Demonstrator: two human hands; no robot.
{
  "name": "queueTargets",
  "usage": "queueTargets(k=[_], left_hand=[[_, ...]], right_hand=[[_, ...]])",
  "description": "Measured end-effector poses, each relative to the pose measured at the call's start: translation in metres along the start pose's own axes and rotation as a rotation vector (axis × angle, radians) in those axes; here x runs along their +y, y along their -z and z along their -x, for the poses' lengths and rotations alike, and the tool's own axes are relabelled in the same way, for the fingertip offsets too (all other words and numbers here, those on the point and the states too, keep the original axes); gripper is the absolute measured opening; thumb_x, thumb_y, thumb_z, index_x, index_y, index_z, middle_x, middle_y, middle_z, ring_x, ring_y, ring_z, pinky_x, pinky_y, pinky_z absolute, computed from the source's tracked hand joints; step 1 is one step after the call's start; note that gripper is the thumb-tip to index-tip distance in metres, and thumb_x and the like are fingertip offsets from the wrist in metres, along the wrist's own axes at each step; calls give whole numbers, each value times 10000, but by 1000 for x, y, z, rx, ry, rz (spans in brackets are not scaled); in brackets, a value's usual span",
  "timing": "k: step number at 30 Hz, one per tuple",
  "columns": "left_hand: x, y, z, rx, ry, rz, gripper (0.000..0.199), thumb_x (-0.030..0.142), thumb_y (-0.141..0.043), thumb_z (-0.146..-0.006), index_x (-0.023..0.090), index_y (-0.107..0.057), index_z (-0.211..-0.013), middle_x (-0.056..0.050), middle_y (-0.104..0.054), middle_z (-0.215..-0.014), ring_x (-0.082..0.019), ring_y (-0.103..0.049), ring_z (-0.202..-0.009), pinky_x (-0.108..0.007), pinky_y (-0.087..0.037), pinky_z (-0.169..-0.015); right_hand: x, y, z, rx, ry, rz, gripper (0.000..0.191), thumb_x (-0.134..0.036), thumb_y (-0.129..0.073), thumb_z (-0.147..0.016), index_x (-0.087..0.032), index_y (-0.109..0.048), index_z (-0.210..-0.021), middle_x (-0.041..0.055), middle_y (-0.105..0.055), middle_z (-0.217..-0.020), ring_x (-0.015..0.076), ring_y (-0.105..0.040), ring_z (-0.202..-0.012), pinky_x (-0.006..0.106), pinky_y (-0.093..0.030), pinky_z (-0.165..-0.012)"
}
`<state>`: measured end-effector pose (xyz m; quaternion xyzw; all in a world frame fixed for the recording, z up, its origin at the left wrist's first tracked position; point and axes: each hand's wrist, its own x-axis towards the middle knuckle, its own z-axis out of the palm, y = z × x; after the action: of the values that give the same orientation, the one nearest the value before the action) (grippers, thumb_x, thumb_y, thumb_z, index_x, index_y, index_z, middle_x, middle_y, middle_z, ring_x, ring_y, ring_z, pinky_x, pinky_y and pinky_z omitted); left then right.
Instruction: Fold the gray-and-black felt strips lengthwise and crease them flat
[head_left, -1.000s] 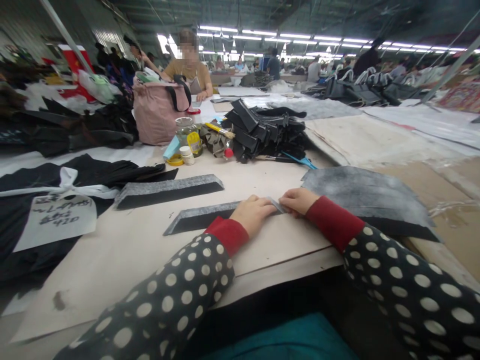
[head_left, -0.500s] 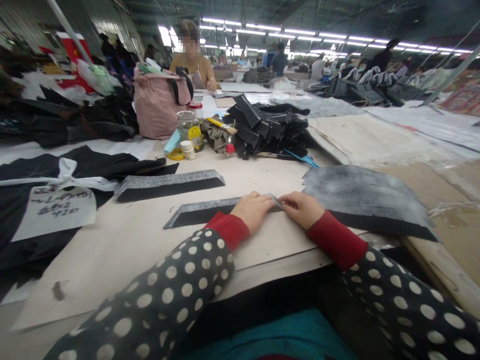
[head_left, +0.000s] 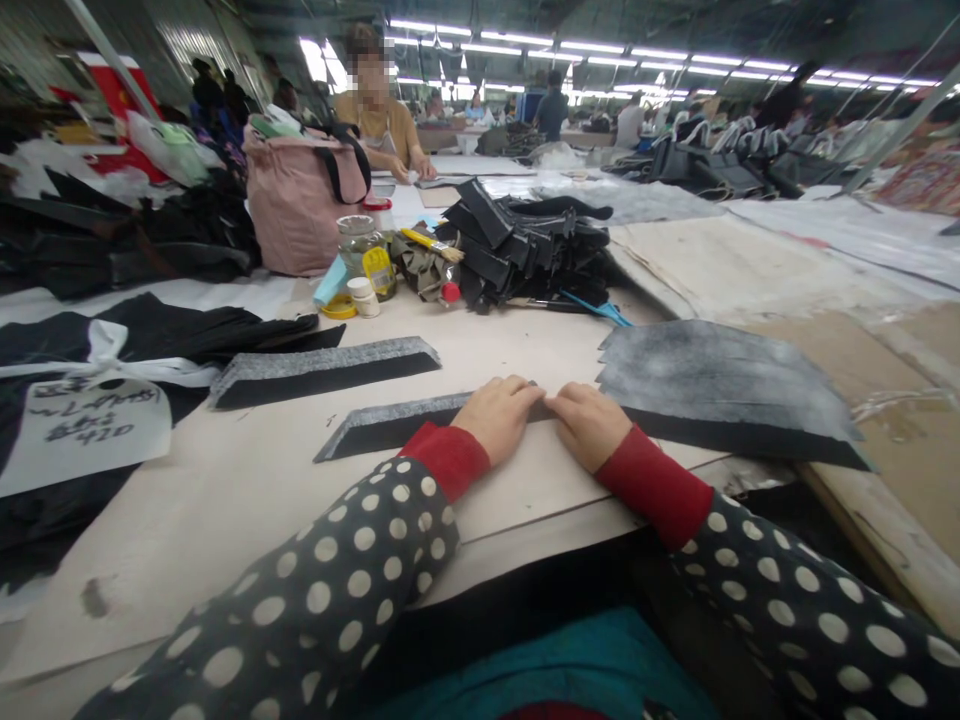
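Observation:
A black strip with a grey upper band (head_left: 397,422) lies on the pale board (head_left: 247,540) in front of me. My left hand (head_left: 499,415) rests over its right part, fingers together on the strip. At the strip's right end my right hand (head_left: 591,420) has its fingers bent and pressed together, fingertips meeting those of my left hand. Between them only a small dark bit of the strip shows. Behind lies a similar strip (head_left: 330,368). A fanned stack of grey and black pieces (head_left: 720,375) is just right of my right hand.
Black pieces are piled (head_left: 525,245) behind my hands, beside a glass jar (head_left: 360,240), a white bottle (head_left: 364,297) and a yellow brush (head_left: 431,243). A pink bag (head_left: 300,200) stands back left. A tagged black bundle (head_left: 45,330) lies left. A person (head_left: 382,120) works across the table.
My right hand has closed in towards my left hand, and the raised grey end of the strip between them now lies lower. The whole view has shifted slightly.

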<state>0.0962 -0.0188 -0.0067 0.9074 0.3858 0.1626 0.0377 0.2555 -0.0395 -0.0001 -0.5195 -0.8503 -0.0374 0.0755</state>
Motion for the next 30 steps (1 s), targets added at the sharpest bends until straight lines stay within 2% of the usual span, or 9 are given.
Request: queueTargets(k=[4, 7, 12, 19, 24, 27, 30], left_hand=[[2, 1, -2, -30, -35, -64, 349, 150, -358, -799, 229, -476, -1119, -37, -503, -1014, -166, -443, -863, -311, -398, -809], [3, 1, -2, -37, -32, -103, 343, 163, -343, -810, 235, -485, -1113, -38, -501, -999, -170, -437, -844, -311, -405, -784], [4, 1, -1, -57, -39, -144, 351, 171, -336, -818, 250, -476, -1130, -40, -491, -1007, -172, -433, -836, -312, -404, -767], [4, 5, 2, -87, -98, -196, 352, 184, -341, -829, 276, -457, -1148, -49, -478, -1034, -181, -439, -863, -317, -398, -765], [7, 7, 5, -116, -88, -233, 365, 202, -334, -839, 314, -421, -1175, -58, -462, -1074, -200, -438, -912, -331, -398, -750], [9, 8, 5, -131, -62, -220, 343, 226, -318, -853, 319, -433, -1162, -59, -463, -1075, -200, -438, -931, -337, -394, -758], [10, 10, 5, -136, -44, -186, 322, 258, -306, -862, 300, -457, -1143, -68, -465, -1079, -202, -441, -932, -347, -392, -766]], right_hand=[[0, -1, 3, -3, 30, 46, 245, -86, -405, -759, -98, -610, -893, 104, -552, -821, 184, -475, -774, 292, -374, -733], [7, -5, 9, 75, 23, -52, 268, -76, -411, -758, -119, -608, -934, 85, -564, -830, 170, -492, -791, 276, -391, -749], [12, -10, 18, 184, -1, -132, 238, -99, -418, -760, -134, -633, -857, 74, -578, -789, 161, -517, -776, 264, -416, -735], [4, 3, 23, 73, -11, -39, 291, -88, -444, -712, -121, -635, -930, 96, -588, -830, 192, -507, -777, 318, -407, -736], [23, 6, 10, 19, -27, -241, 287, -89, -442, -704, -160, -662, -874, 60, -606, -852, 152, -532, -795, 264, -411, -765], [29, 1, -3, 44, -64, -314, 309, -119, -404, -754, -126, -633, -962, 82, -607, -883, 149, -543, -804, 257, -418, -759], [26, -6, -9, 63, 10, -327, 334, -133, -375, -786, -127, -597, -1035, 87, -601, -880, 159, -537, -827, 275, -415, -769]])
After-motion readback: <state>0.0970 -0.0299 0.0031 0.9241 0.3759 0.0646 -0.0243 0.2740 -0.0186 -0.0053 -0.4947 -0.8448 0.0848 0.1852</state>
